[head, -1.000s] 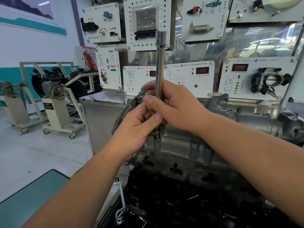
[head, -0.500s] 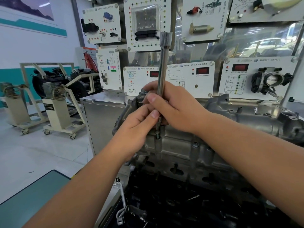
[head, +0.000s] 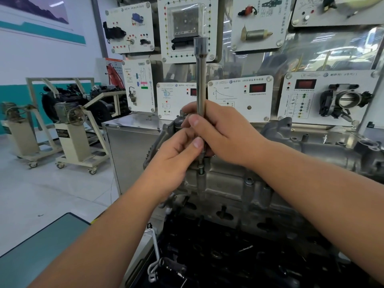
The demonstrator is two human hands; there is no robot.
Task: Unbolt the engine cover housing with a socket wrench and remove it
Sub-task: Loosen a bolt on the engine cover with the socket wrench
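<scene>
A long steel socket extension bar (head: 201, 75) stands almost upright over a bolt (head: 201, 169) on the grey cast engine cover housing (head: 234, 183). My right hand (head: 224, 132) grips the bar's lower shaft. My left hand (head: 176, 154) pinches the bar just below, thumb against the shaft. The bar's lower tip sits just above the bolt head; whether it touches is hidden by my fingers. The bar's square-drive top end is bare, with no handle on it.
Sensor display boards (head: 241, 96) stand right behind the engine. The dark open engine block (head: 239, 256) lies below the housing, with a metal clip (head: 154, 267) at its left. A steel cabinet (head: 133, 150) and engine stands on castors (head: 70, 129) are to the left.
The bar's top swayed slightly right and has come back nearly upright. Both hands stay wrapped on the lower shaft, with small shifts of the fingers.
</scene>
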